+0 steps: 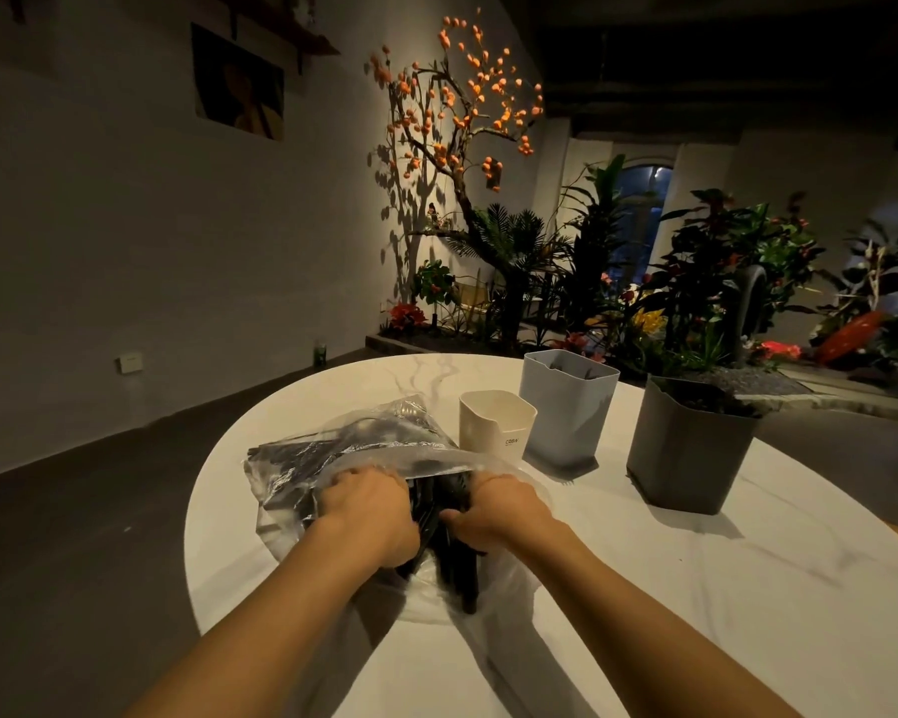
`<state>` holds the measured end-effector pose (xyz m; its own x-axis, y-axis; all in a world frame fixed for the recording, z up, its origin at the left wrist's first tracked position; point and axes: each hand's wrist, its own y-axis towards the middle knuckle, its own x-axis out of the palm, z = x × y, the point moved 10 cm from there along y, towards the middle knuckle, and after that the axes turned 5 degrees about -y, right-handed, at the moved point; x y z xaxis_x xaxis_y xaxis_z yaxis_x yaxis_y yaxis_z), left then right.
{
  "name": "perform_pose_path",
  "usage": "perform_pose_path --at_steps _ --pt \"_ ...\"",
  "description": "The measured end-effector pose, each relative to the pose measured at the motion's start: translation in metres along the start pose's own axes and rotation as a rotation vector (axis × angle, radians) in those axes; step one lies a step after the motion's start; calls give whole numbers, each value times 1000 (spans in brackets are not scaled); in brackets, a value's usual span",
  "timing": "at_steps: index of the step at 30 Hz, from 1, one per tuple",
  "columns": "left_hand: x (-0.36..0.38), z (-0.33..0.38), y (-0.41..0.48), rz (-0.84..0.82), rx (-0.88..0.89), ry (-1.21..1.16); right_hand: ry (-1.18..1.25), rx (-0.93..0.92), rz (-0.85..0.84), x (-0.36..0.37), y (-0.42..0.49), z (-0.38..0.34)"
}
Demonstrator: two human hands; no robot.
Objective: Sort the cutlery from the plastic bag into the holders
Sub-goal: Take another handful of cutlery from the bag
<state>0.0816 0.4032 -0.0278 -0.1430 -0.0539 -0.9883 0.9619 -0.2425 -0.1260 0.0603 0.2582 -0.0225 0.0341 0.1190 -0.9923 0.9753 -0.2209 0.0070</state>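
Both hands are in the bag [302,458] mouth: left hand [369,510] and right hand [504,510] curled round the black cutlery [444,541], handles pointing back at me. Holders [496,422] sit just beyond my right grip, so that hand's nearer.

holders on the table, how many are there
3, in a row beyond the plastic bag: a cream holder nearest the bag, a light grey holder just right of it, and a dark grey holder farthest right. None seems hidden.
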Motion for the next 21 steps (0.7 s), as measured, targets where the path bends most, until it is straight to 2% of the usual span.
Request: perform_pose_path --at_steps 7,14,18,21 --pt "-4 14 -4 -22 29 -144 190 98 -124 22 9 1" --pt "6 16 -7 -108 57 -481 155 234 -172 30 11 3" --pt "4 17 -6 -92 73 -541 216 192 -221 32 9 -6" --pt "6 22 -7 -114 76 -609 204 177 -181 29 7 -5"
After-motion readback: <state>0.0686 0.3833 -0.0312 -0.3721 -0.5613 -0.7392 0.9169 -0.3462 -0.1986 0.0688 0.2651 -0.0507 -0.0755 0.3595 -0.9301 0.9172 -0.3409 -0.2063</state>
